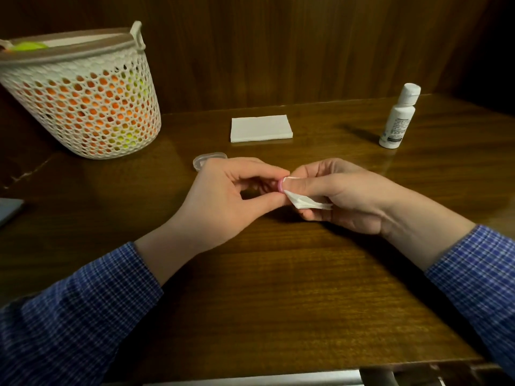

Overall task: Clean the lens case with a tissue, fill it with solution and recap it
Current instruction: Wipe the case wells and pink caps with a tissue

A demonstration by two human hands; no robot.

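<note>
Two hands: meet above the brown wooden tabletop (278,288).
Left hand (223,199): pinches small pink round cap (280,187).
Right hand (334,193): pinches white crumpled tissue (303,201) against cap.
Clear plastic lens case (204,160): on tabletop, just behind left hand.

You have two hands, left (223,196) and right (334,196); one bottle (398,117); one basket (83,101); one tissue stack (260,128); one pink cap (280,186).

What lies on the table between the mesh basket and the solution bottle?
In the head view, a folded stack of white tissues lies on the table between the mesh basket and the solution bottle, touching neither.
</note>
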